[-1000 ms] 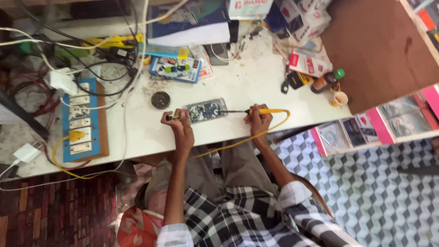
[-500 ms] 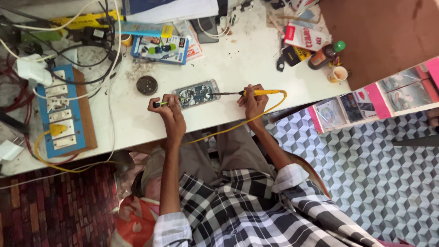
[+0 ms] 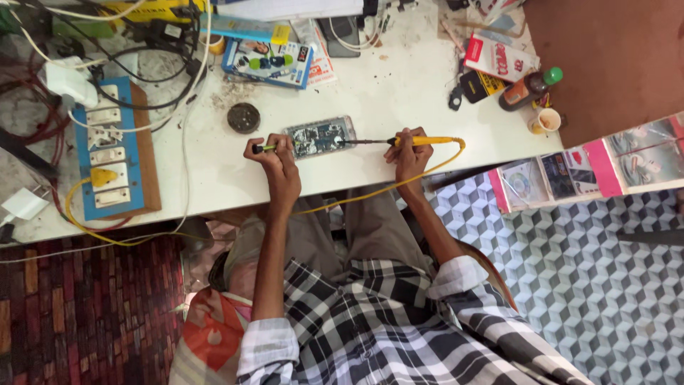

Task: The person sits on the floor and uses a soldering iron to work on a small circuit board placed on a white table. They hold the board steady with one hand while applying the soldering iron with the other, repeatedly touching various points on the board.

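The white worktop [image 3: 399, 100] carries everything here; the largest holder on it is the blue board of white switches and sockets [image 3: 114, 153] at my left, with a yellow plug [image 3: 102, 176] seated in one socket and a white adapter [image 3: 70, 80] plugged in at its top; the brown bottle with a green cap [image 3: 526, 88] lies tilted at the far right, what is inside it I cannot tell; just beside it stands a small paper cup [image 3: 547, 120], its contents too small to make out; the round dark tin [image 3: 244, 117] sits near my left hand, holding something dark.

My left hand [image 3: 276, 158] is closed around a thin green-handled tool [image 3: 261, 148], its tip at the left edge of the opened phone with its circuit board bare [image 3: 320, 137]; my right hand [image 3: 410, 153] is clamped on the yellow-handled soldering iron [image 3: 413, 141], its dark tip touching the phone's right edge; the phone lies flat between my hands near the front edge.

A flat blue blister package of small parts [image 3: 267, 63] lies beyond the phone; a white and red box [image 3: 497, 57] lies at the far right, above the bottle.
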